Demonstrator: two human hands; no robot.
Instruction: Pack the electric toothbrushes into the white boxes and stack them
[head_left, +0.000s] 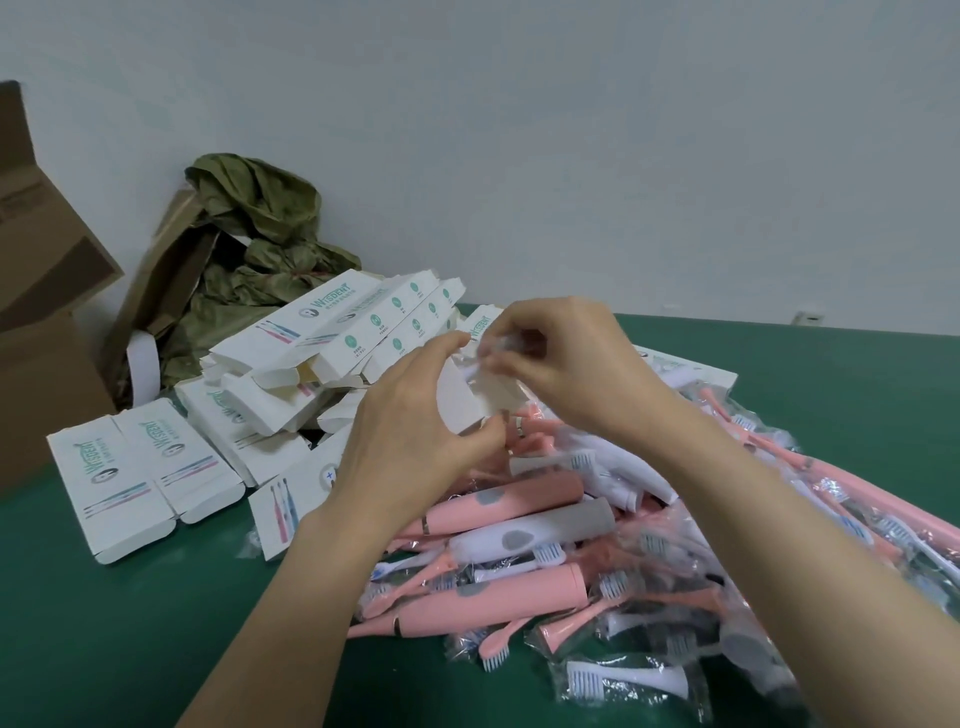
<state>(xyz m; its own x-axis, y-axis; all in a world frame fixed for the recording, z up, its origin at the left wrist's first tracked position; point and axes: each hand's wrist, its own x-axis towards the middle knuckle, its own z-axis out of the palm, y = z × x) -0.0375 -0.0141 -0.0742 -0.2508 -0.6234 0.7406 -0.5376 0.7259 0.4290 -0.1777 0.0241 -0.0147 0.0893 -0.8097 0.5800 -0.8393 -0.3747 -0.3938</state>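
Our left hand (415, 421) curled round an open white box (467, 402), right hand (569, 364) pinching a clear-wrapped toothbrush (500, 344) at its mouth, above the pink-and-white toothbrush pile (511, 501), teal WISDENT on heaped boxes (332, 317).

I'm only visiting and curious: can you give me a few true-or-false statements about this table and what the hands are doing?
1. The left hand holds a white box. True.
2. The table is red. False: it is green.
3. The toothbrush pile has both pink and white pieces. True.
4. The right hand lies flat on the table. False: it is raised at the box's upper end, pinching a clear-wrapped item.
5. The brown carton stands at the right edge. False: it is at the far left.
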